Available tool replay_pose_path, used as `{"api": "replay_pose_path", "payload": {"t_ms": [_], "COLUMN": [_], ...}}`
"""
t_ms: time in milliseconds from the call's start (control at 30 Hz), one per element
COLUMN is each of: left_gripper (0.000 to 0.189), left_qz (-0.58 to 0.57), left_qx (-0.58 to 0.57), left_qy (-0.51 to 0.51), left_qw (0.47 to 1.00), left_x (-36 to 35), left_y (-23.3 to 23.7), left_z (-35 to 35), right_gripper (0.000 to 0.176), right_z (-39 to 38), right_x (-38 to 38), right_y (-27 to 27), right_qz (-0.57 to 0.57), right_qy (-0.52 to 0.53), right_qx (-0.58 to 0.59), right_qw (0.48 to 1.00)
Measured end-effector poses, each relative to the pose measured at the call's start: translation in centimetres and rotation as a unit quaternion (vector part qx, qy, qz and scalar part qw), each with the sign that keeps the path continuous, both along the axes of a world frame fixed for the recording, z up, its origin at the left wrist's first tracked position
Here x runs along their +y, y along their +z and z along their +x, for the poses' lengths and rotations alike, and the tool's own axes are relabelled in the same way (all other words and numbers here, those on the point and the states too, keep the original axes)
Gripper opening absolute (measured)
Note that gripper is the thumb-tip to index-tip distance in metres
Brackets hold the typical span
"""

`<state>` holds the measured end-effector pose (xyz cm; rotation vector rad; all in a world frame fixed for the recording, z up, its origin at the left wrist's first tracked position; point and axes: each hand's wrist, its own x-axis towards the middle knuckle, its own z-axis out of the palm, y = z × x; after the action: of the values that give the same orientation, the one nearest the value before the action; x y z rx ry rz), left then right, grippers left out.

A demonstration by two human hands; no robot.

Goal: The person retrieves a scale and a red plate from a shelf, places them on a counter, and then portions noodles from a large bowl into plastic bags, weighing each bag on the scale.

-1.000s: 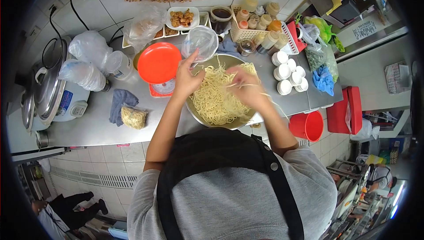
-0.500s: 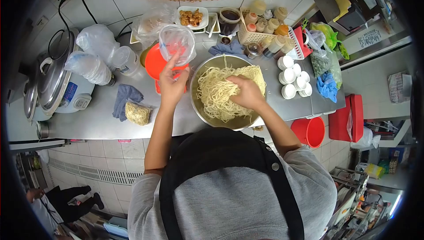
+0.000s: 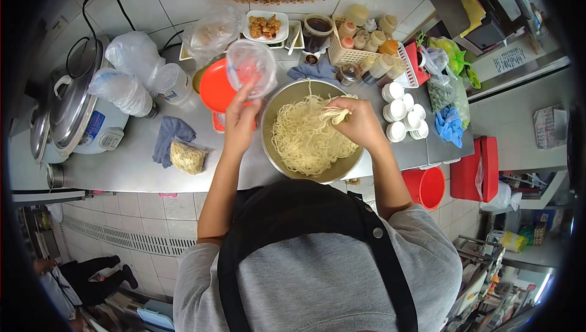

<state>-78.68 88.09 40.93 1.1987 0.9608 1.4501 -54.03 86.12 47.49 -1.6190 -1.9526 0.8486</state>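
A large steel bowl (image 3: 267, 142) of pale yellow noodles (image 3: 308, 139) stands on the counter in front of me. My right hand (image 3: 361, 125) is closed on a bunch of noodles, raised over the bowl's right side with strands trailing down. My left hand (image 3: 243, 118) holds up a clear plastic bag (image 3: 259, 57), its mouth spread round and facing up, left of the bowl. Part of my left fingers is behind or inside the thin plastic. Beneath the bag, an orange-red bowl (image 3: 215, 87) shows.
A bagged noodle portion (image 3: 187, 157) lies by a grey-blue cloth (image 3: 172, 133) on the left. Behind stand a plate of fried pieces (image 3: 265, 26), a dark sauce tub (image 3: 317, 31) and a basket of bottles (image 3: 342, 54). White cups (image 3: 395, 111) are stacked right. Another person (image 3: 85, 283) is lower left.
My right hand has lifted a bunch of noodles up and to the right, out of the pile. The bag in my left hand has shifted slightly right and tilted.
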Motion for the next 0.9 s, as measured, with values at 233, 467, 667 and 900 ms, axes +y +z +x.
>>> {"api": "replay_pose_path", "payload": {"t_ms": [233,467,667,900], "left_gripper": [0.02,0.024,0.03,0.03], "left_qz": [0.003,0.058,0.022,0.032], "left_qx": [0.179,0.309,0.274,0.262], "left_qy": [-0.07,0.051,0.117,0.11], "left_qw": [0.981,0.948,0.954,0.958], "left_x": [-0.7,0.0,-0.1,0.0], "left_y": [-0.8,-0.5,0.2,-0.9], "left_z": [2.1,1.3,-1.2,-2.1], "right_gripper": [0.056,0.043,0.046,0.032], "right_z": [-2.0,-2.9,-2.9,-1.0], "right_x": [0.2,1.3,-3.5,-0.9], "right_y": [-2.6,-5.9,-12.2,-9.2], "right_qz": [0.106,0.139,0.022,0.014], "right_qy": [0.001,-0.108,0.006,-0.023], "right_qx": [0.052,0.127,-0.209,-0.004], "right_qw": [0.993,0.976,0.978,1.0]}}
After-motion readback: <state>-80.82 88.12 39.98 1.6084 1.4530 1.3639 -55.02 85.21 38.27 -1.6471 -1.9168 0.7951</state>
